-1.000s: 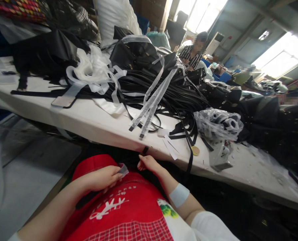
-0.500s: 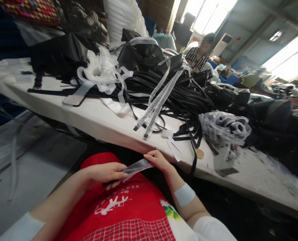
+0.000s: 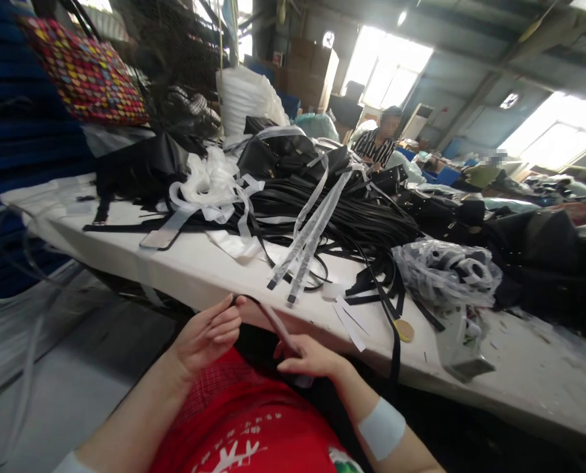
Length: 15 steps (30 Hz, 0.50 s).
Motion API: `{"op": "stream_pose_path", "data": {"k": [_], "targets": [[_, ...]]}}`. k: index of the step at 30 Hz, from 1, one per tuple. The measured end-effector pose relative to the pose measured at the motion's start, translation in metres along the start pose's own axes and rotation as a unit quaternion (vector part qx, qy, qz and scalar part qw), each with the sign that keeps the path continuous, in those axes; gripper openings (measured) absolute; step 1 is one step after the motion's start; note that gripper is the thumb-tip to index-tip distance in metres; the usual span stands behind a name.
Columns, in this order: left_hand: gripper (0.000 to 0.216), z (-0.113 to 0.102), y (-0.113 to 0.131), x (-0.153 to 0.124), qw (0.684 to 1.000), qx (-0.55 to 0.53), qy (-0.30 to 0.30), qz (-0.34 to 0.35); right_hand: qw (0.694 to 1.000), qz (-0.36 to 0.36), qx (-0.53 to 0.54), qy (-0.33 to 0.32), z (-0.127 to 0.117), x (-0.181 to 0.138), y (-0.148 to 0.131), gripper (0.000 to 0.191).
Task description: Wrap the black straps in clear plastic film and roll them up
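A narrow black strap (image 3: 276,323), with clear plastic over its part near my right hand, bends across the gap between my hands in front of the table edge. My left hand (image 3: 213,334) is closed, pinching the strap's bare black end between thumb and finger. My right hand (image 3: 310,358) is closed around the plastic-covered part, its thumb stretched out. Farther back, two plastic-sleeved straps (image 3: 307,266) hang toward the table's front edge, beside a large bundle of black straps (image 3: 342,213).
On the white table (image 3: 184,266) lie a loose heap of white plastic strip (image 3: 207,184), a phone (image 3: 156,238), paper slips (image 3: 351,322), a yellow-edged disc (image 3: 404,330) and a clear plastic bag (image 3: 448,272). Black bags (image 3: 529,243) are piled at right. A person (image 3: 376,144) is beyond the table.
My left hand has risen and turned, now holding the strap's black end up. My right hand has lowered along the plastic-covered part. The camera view has tilted up.
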<state>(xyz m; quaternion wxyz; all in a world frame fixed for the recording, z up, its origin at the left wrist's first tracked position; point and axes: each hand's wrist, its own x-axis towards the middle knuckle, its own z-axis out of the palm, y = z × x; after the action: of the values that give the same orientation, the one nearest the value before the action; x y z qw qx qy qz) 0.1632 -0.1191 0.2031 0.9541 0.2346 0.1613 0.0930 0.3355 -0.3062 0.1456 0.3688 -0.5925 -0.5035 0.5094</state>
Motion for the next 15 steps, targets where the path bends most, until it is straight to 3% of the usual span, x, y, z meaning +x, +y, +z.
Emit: {"op": "stream_pose_path", "data": {"k": [2, 5, 7, 9, 11, 14, 15], "targets": [[0.023, 0.016, -0.008, 0.018, 0.993, 0.018, 0.050, 0.107, 0.997, -0.020, -0.013, -0.071, 0.018, 0.005, -0.022, 0.035], [0.025, 0.026, -0.023, 0.036, 0.937, 0.240, 0.127, 0.219, 0.990, -0.056, 0.063, -0.115, 0.029, 0.009, -0.051, 0.034], [0.022, 0.023, -0.032, 0.037, 0.866, 0.427, 0.115, 0.233, 0.988, -0.049, 0.131, -0.057, 0.018, 0.010, -0.060, 0.040], [0.027, 0.019, -0.041, 0.030, 0.816, 0.538, 0.054, 0.204, 0.987, -0.030, 0.149, 0.053, -0.003, 0.011, -0.061, 0.043], [0.039, 0.016, -0.049, 0.021, 0.815, 0.559, 0.016, 0.156, 0.982, -0.012, 0.097, 0.163, -0.024, 0.014, -0.057, 0.039], [0.056, 0.016, -0.061, 0.013, 0.871, 0.485, 0.060, 0.055, 0.951, -0.026, -0.063, 0.303, -0.037, 0.015, -0.050, 0.024], [0.060, 0.016, -0.063, 0.013, 0.895, 0.439, 0.077, 0.022, 0.940, -0.045, -0.101, 0.322, -0.035, 0.014, -0.049, 0.030]]}}
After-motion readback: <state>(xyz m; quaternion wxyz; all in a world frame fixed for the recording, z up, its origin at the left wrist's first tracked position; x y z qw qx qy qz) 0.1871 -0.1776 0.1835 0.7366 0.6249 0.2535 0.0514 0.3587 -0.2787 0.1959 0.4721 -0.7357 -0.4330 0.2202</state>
